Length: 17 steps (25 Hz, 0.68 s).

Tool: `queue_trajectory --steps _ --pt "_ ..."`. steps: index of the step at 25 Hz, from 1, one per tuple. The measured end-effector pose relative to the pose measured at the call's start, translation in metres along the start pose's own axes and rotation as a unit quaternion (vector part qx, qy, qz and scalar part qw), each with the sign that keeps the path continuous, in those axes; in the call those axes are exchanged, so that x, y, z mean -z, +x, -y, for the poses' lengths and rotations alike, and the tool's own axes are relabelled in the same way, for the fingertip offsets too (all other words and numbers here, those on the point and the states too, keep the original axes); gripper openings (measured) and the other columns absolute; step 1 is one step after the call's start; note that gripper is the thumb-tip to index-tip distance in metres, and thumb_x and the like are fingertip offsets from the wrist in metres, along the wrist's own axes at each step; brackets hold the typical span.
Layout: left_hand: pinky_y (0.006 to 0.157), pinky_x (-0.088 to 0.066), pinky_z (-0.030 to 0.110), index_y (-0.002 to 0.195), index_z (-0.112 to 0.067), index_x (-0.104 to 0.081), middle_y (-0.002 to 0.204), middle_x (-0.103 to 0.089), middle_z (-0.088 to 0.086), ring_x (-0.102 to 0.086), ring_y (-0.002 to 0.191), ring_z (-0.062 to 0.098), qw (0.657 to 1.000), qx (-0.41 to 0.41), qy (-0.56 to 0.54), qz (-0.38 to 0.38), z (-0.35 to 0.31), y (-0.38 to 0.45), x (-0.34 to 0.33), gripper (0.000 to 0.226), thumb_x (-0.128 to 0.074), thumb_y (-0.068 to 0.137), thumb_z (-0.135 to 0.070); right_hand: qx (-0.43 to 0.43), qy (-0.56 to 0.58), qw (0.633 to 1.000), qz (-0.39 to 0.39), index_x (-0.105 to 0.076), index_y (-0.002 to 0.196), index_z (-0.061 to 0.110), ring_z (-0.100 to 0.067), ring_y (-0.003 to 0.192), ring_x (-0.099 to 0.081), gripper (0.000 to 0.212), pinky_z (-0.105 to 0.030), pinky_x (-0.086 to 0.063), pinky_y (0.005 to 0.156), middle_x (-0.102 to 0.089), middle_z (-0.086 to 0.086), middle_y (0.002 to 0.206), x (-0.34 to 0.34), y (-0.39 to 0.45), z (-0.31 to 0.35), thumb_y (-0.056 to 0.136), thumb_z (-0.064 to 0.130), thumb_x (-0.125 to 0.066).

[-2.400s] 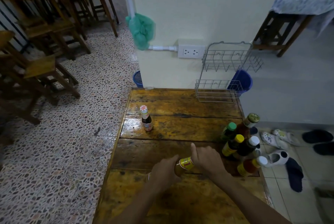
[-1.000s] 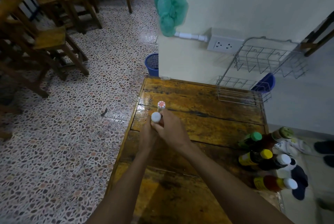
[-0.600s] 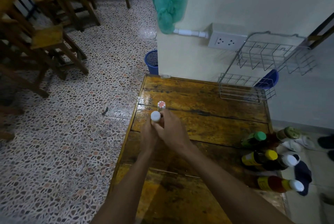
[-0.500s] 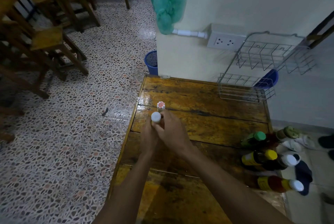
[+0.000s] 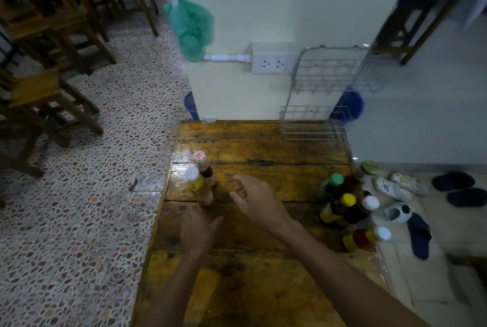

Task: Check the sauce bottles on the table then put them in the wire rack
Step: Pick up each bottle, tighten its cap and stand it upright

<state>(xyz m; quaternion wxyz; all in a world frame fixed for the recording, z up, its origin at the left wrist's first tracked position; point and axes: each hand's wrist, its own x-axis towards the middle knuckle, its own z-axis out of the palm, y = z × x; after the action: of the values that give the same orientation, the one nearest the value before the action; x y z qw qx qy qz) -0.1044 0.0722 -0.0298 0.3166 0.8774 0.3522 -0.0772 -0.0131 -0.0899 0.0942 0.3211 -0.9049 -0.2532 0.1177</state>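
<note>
Both hands have let go of the white-capped bottle (image 5: 197, 186), now standing

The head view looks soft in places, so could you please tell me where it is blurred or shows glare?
Head view: both hands, left and right, are motion-smeared; the wire rack is soft; glare shines on the wet table edge; room dim overall.
</note>
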Motion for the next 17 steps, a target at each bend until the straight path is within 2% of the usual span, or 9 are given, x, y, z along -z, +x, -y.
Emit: queue_trajectory --steps 2,3,6,9,11,14,17 --pt "0.103 -0.044 0.051 0.144 -0.011 -0.048 0.145 -0.049 0.018 -0.049 0.131 0.037 0.995 -0.007 0.097 0.002 -0.016 -0.042 -0.030 0.076 -0.070 0.087 -0.056 -0.010 -0.031 0.999 -0.015 -0.054 0.134 0.026 -0.006 0.094 -0.061 0.038 -0.026 -0.057 0.077 -0.064 0.009 0.114 0.025 -0.033 -0.025 0.098 0.038 -0.059" --pt "0.105 -0.041 0.050 0.146 -0.013 -0.046 0.147 -0.047 0.016 -0.047 0.133 0.036 0.993 -0.047 0.110 0.001 -0.029 -0.063 -0.042 0.073 -0.069 0.090 -0.052 -0.017 -0.042 0.999 -0.021 -0.055 0.132 0.027 -0.004 0.094 -0.061 0.036 -0.023 -0.056 0.076 -0.064 0.011 0.114 0.038 -0.049 -0.037 0.099 0.039 -0.059" --pt "0.105 -0.041 0.045 0.147 -0.020 -0.043 0.145 -0.046 0.005 -0.048 0.131 0.028 0.973 -0.192 0.103 0.074 -0.083 -0.115 -0.090 0.066 -0.063 0.093 -0.053 -0.039 -0.072 0.996 -0.045 -0.058 0.125 0.029 -0.003 0.087 -0.058 0.029 -0.026 -0.056 0.073 -0.063 0.013 0.106 0.081 -0.100 -0.073 0.098 0.039 -0.059" --pt "0.109 -0.039 0.045 0.151 -0.023 -0.038 0.149 -0.042 0.004 -0.045 0.134 0.028 0.952 -0.239 0.069 0.176 -0.146 -0.144 -0.139 0.067 -0.061 0.095 -0.051 -0.052 -0.110 0.990 -0.078 -0.063 0.118 0.025 -0.008 0.085 -0.058 0.023 -0.024 -0.049 0.066 -0.065 0.007 0.103 0.121 -0.144 -0.104 0.097 0.034 -0.061" --pt "0.109 -0.040 0.049 0.152 -0.024 -0.034 0.150 -0.041 0.004 -0.044 0.135 0.029 0.938 -0.274 0.032 0.212 -0.184 -0.164 -0.165 0.071 -0.063 0.093 -0.051 -0.047 -0.167 0.978 -0.119 -0.066 0.115 0.020 -0.015 0.088 -0.060 0.022 -0.028 -0.051 0.064 -0.066 0.002 0.102 0.141 -0.170 -0.127 0.095 0.029 -0.064" --pt "0.106 -0.045 0.050 0.153 -0.025 -0.032 0.148 -0.045 0.003 -0.048 0.132 0.027 0.939 -0.270 -0.025 0.209 -0.220 -0.179 -0.196 0.074 -0.067 0.092 -0.046 -0.041 -0.256 0.958 -0.120 -0.064 0.121 0.018 -0.023 0.094 -0.057 0.030 -0.033 -0.053 0.064 -0.063 -0.003 0.107 0.155 -0.195 -0.163 0.093 0.031 -0.062" --pt "0.104 -0.047 0.047 0.148 -0.031 -0.040 0.143 -0.052 -0.002 -0.052 0.128 0.023 0.950 -0.254 -0.072 0.169 -0.233 -0.184 -0.211 0.059 -0.066 0.095 -0.038 -0.040 -0.296 0.953 -0.054 -0.057 0.127 0.024 -0.025 0.094 -0.055 0.036 -0.034 -0.054 0.066 -0.058 -0.004 0.109 0.154 -0.206 -0.191 0.094 0.037 -0.062"
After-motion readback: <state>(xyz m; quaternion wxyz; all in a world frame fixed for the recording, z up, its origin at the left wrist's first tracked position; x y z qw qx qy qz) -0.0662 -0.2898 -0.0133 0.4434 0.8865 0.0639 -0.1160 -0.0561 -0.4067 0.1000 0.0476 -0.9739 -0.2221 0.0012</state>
